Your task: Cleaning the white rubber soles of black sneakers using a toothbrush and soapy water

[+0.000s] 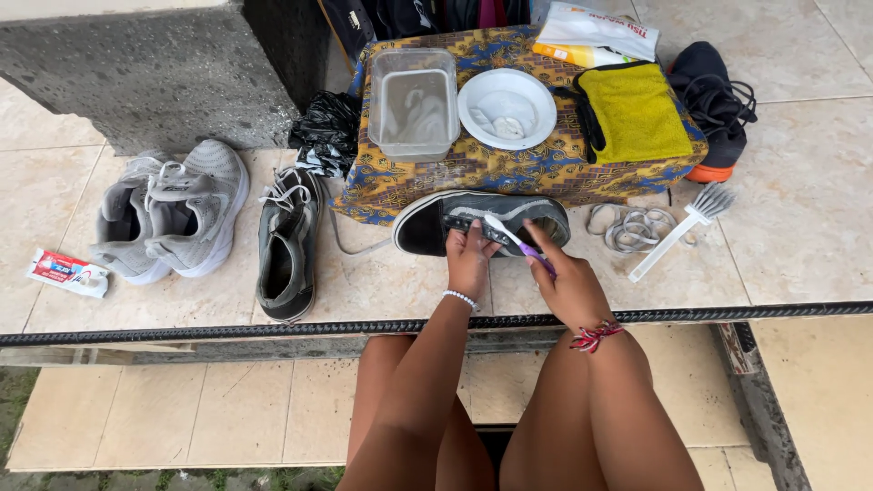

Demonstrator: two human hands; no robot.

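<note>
Now looking down through the head camera. Holding the black shoe point(427, 223) steady with the left hand point(470, 255), fingers closed over its top edge. Gripping a small purple toothbrush point(509, 234) in the right hand point(566, 277), fingers curled tight around the handle, with the white brush end pressing on the side of the shoe. Lying on its side on the tiles, this shoe, right against the front of the patterned cloth point(509, 168).

Judging how far along: probably only partway. Looking a bit dusty on the grey side of the shoe. Waiting untouched to the left, its partner shoe point(289, 245) and a pair of grey sneakers point(177, 214). Lying loose to the right, the pulled-out laces point(632, 227), next to a white brush point(687, 227).

Sitting on the patterned cloth: a clear tub point(414, 105) of cloudy water, a white bowl point(506, 107) and a yellow towel point(637, 114). Resting far left, a small tube point(68, 272).

Working outdoors on a pale tiled floor point(800, 209), beside a rough grey wall point(136, 73), with bare knees hanging over a step.
</note>
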